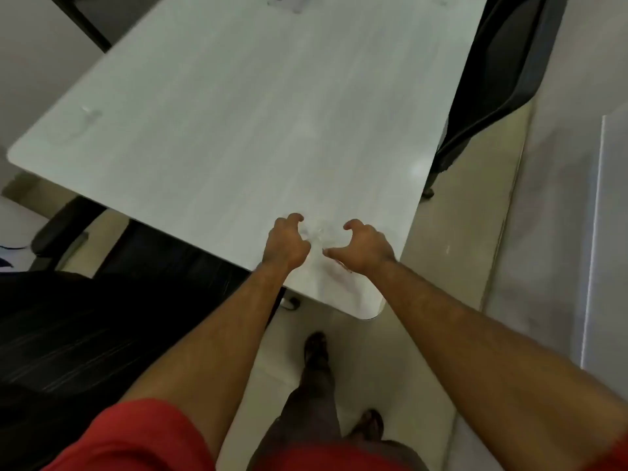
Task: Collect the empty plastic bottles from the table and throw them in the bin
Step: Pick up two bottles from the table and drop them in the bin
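A clear plastic bottle (315,233), blurred and hard to make out, sits on the pale table (238,130) near its front right corner. A reddish smear (339,269) shows just below it. My left hand (284,244) curls its fingers and thumb around the bottle's left side. My right hand (363,246) hovers at the bottle's right side, with thumb and fingers spread in a wide C and nothing in it. A second faint clear bottle (89,114) lies near the table's left edge.
Black office chairs stand at the left (85,317), the far right (503,62) and the far left corner (88,25). A small object (285,2) sits at the table's far end. My legs and shoes (317,351) are on the beige floor by the corner.
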A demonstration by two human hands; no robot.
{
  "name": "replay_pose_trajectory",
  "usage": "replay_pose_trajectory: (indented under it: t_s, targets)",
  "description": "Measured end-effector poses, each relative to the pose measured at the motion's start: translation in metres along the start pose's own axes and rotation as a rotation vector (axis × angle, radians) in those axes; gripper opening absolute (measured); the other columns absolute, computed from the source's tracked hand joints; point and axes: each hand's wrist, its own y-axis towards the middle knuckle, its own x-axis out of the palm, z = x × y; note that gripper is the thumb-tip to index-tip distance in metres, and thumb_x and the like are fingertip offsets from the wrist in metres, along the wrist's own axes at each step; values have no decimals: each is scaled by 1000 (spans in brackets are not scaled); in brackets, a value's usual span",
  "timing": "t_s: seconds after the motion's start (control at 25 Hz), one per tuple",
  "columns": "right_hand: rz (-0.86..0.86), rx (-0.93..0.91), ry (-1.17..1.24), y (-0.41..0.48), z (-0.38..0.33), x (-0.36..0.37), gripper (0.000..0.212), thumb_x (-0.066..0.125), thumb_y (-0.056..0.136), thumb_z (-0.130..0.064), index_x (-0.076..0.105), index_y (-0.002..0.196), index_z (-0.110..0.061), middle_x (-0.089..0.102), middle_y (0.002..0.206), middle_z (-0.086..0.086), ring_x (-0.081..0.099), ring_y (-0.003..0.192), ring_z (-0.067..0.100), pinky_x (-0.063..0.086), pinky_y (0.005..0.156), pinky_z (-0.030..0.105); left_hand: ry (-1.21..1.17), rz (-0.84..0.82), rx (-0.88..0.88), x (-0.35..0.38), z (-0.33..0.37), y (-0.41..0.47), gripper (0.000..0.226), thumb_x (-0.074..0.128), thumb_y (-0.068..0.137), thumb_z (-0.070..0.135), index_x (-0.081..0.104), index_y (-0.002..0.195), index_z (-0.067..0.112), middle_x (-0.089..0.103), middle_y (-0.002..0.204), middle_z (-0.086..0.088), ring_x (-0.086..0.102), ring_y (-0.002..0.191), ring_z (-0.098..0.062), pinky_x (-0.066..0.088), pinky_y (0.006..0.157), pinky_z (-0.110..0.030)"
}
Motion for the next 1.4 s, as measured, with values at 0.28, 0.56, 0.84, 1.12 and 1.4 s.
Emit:
replay_pose_trajectory:
  t_s: [0.28, 0.56, 0.84, 1.12, 1.4]
  targets:
    - [5, 30, -126, 29, -1, 11, 57, 69, 77, -52, 56, 124, -21, 67, 115, 4, 64, 95, 24, 53, 74, 33, 350, 4, 203, 21, -11, 42, 29, 49, 95, 16, 59, 121, 8, 53, 118, -18, 59, 100, -34, 54, 82, -42]
    - [133, 67, 133, 24, 0, -9, 56, 63, 83, -56, 57, 127, -22, 68, 117, 1, 63, 93, 18, 49, 72, 28, -394, 43, -72, 1, 39, 56, 23, 67, 88, 23, 64, 107, 10, 66, 95, -7, 67, 83, -25, 56, 75, -32]
    - [208, 3, 309, -4, 6, -39, 54, 65, 83, -56, 54, 127, -28, 63, 114, -9, 61, 91, 11, 47, 65, 18, -872, -60, -221, -13, 100, 30, 15, 69, 88, 17, 61, 96, 9, 71, 102, -13, 70, 84, -23, 60, 78, -36]
    - [366, -74, 378, -53, 21, -77, 50, 65, 82, -58, 61, 122, -28, 63, 99, -13, 64, 85, 9, 48, 64, 17, -899, -106, -31, -11, 140, -32, 19, 63, 93, 16, 70, 109, 7, 73, 108, -12, 70, 100, -27, 59, 88, -37]
    - [438, -135, 511, -93, 38, -108, 58, 65, 77, -68, 66, 114, -24, 69, 97, -8, 68, 84, 12, 58, 67, 24, -1000, -110, 51, -13, 177, -86, 22, 66, 91, 13, 70, 110, 3, 75, 104, -13, 73, 94, -23, 60, 83, -32]
